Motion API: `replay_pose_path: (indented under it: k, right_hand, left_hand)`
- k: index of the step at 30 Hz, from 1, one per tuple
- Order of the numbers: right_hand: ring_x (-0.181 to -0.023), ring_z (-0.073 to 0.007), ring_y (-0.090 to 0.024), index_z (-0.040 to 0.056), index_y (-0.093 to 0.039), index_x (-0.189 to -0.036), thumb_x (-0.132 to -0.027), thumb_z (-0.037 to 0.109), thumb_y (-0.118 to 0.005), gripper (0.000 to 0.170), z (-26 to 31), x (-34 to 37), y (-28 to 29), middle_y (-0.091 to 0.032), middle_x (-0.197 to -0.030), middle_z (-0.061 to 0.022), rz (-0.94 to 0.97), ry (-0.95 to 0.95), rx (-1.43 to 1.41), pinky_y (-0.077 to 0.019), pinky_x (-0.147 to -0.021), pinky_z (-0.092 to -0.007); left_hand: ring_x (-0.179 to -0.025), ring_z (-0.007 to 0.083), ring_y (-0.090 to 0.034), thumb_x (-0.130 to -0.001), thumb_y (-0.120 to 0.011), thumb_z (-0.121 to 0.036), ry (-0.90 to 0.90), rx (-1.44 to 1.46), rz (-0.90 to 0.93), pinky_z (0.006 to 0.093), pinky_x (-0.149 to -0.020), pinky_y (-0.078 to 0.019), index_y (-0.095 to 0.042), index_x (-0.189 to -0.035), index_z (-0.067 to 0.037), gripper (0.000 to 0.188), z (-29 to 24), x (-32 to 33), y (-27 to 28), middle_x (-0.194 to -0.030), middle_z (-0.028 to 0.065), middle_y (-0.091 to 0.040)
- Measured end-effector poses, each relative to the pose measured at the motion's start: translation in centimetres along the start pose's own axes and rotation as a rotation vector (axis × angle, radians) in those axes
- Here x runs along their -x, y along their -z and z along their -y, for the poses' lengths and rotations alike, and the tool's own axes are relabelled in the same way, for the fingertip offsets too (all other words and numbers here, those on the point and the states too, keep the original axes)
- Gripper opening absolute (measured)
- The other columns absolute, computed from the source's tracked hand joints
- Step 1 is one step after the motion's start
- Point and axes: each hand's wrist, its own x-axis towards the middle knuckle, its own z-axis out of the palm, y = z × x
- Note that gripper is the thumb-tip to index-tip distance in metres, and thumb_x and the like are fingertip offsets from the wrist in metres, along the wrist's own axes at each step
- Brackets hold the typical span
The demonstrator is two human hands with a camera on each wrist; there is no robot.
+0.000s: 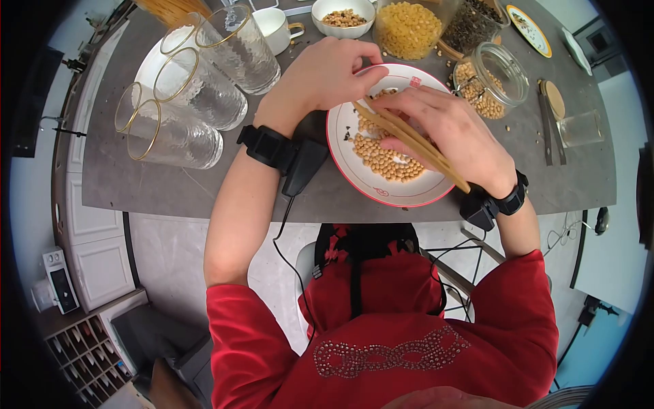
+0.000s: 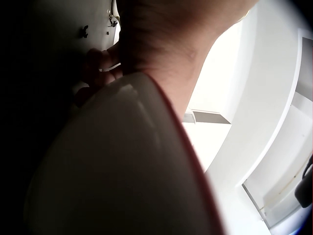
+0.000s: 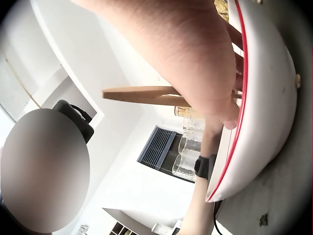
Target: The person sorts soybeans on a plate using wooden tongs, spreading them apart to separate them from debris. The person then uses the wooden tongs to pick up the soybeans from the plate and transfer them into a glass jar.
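Observation:
A white bowl (image 1: 351, 163) with a red rim stands at the table's front edge, holding soybeans (image 1: 385, 160) and a few dark flakes. My left hand (image 1: 323, 75) grips its far left rim, thumb over the edge; in the left wrist view its fingers (image 2: 100, 66) curl beyond the bowl's outer wall. My right hand (image 1: 453, 129) is over the right side, fingers reaching down inside. It holds wooden tongs (image 1: 426, 151) that slant across the bowl, joined end toward my body. In the right wrist view the tongs (image 3: 142, 93) jut out behind the hand; the fingertips are partly hidden by the rim.
Ribbed glasses (image 1: 184, 140) stand at left. Behind the bowl are a white cup (image 1: 274, 31), a small bowl (image 1: 344, 27), yellow pasta (image 1: 407, 31) and a container of dark flakes (image 1: 473, 24). A soybean jar (image 1: 484, 88) lies right, near dark tweezers (image 1: 547, 129) and a small glass (image 1: 580, 129).

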Motion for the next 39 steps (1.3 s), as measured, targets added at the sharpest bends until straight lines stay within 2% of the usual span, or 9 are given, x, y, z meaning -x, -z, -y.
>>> replay_pose_path:
  k: [7,13,21,25,27,31,33,36,39]
  right_hand:
    - [-0.087,-0.0331,-0.070,0.0104,-0.069,-0.119,-0.090,0.031,-0.077,0.037,0.0,-0.3,0.3,-0.072,-0.096,-0.0107,0.022,0.034,0.010,-0.0566,-0.075,-0.0414]
    - [-0.082,-0.0315,-0.069,0.0096,-0.071,-0.113,-0.089,0.029,-0.078,0.031,-0.7,-0.4,0.2,-0.072,-0.095,-0.0097,-0.008,0.072,0.031,-0.0567,-0.070,-0.0397]
    - [-0.080,-0.0331,-0.068,0.0081,-0.071,-0.108,-0.086,0.013,-0.079,0.025,-1.2,-0.5,0.7,-0.070,-0.091,-0.0091,-0.134,0.143,-0.014,-0.0561,-0.069,-0.0405]
    - [-0.080,-0.0323,-0.068,0.0087,-0.072,-0.107,-0.084,0.012,-0.079,0.024,-1.1,-0.5,0.8,-0.069,-0.092,-0.0084,-0.160,0.136,-0.035,-0.0561,-0.068,-0.0398]
    - [-0.080,-0.0309,-0.068,0.0089,-0.073,-0.106,-0.084,0.011,-0.079,0.023,-1.3,-0.4,0.8,-0.068,-0.094,-0.0071,-0.142,0.134,-0.045,-0.0563,-0.068,-0.0389]
    - [-0.081,-0.0292,-0.069,0.0084,-0.073,-0.104,-0.085,0.012,-0.078,0.020,-1.3,-0.4,0.9,-0.068,-0.098,-0.0057,-0.138,0.119,-0.036,-0.0565,-0.068,-0.0383]
    - [-0.082,-0.0287,-0.070,0.0082,-0.073,-0.104,-0.087,0.013,-0.076,0.018,-1.1,-0.4,1.1,-0.068,-0.102,-0.0051,-0.132,0.118,-0.073,-0.0566,-0.069,-0.0384]
    - [-0.087,-0.0246,-0.070,0.0118,-0.075,-0.111,-0.088,0.010,-0.077,0.023,-1.4,-0.3,1.2,-0.066,-0.106,-0.0038,-0.111,0.121,-0.058,-0.0579,-0.074,-0.0367]
    - [-0.091,-0.0252,-0.070,0.0111,-0.075,-0.110,-0.089,0.011,-0.076,0.021,-1.3,-0.3,1.2,-0.067,-0.107,-0.0040,-0.098,0.091,-0.067,-0.0582,-0.076,-0.0372]
  left_hand:
    - [-0.049,0.0143,-0.033,-0.094,-0.071,-0.024,-0.055,0.035,-0.045,0.0336,-0.049,-0.0291,-0.070,-0.093,-0.005,0.019,-0.1,0.0,-0.3,-0.052,0.0036,-0.041]
    - [-0.052,0.0101,-0.031,-0.096,-0.071,-0.021,-0.053,0.133,-0.070,0.0311,-0.050,-0.0284,-0.071,-0.093,-0.004,0.017,0.4,0.0,-0.6,-0.054,-0.0009,-0.038]
    - [-0.055,0.0074,-0.034,-0.095,-0.071,-0.018,-0.008,0.125,-0.052,0.0287,-0.051,-0.0309,-0.071,-0.091,-0.003,0.016,0.6,0.0,-0.4,-0.055,-0.0024,-0.042]
    - [-0.055,0.0079,-0.034,-0.095,-0.071,-0.018,0.016,0.128,-0.044,0.0289,-0.052,-0.0319,-0.071,-0.091,-0.002,0.016,0.8,-0.1,-0.5,-0.056,-0.0022,-0.042]
    - [-0.049,0.0158,-0.037,-0.094,-0.071,-0.025,0.000,0.150,-0.066,0.0344,-0.051,-0.0322,-0.072,-0.090,-0.005,0.020,1.1,-0.1,-0.6,-0.052,0.0027,-0.044]
    - [-0.049,0.0157,-0.037,-0.094,-0.071,-0.024,-0.008,0.168,-0.074,0.0343,-0.051,-0.0321,-0.071,-0.090,-0.005,0.019,1.0,-0.1,-0.6,-0.052,0.0031,-0.044]
    - [-0.058,0.0073,-0.035,-0.095,-0.070,-0.016,0.024,0.134,-0.033,0.0286,-0.054,-0.0334,-0.070,-0.092,-0.001,0.016,0.7,-0.1,-0.3,-0.058,-0.0024,-0.041]
    - [-0.058,0.0069,-0.036,-0.095,-0.069,-0.016,0.023,0.127,-0.029,0.0284,-0.054,-0.0339,-0.070,-0.092,0.000,0.016,0.9,-0.1,-0.3,-0.058,-0.0023,-0.043]
    - [-0.058,0.0064,-0.037,-0.095,-0.069,-0.015,0.023,0.141,-0.039,0.0279,-0.054,-0.0344,-0.070,-0.093,0.000,0.016,1.0,-0.1,-0.5,-0.058,-0.0023,-0.045]
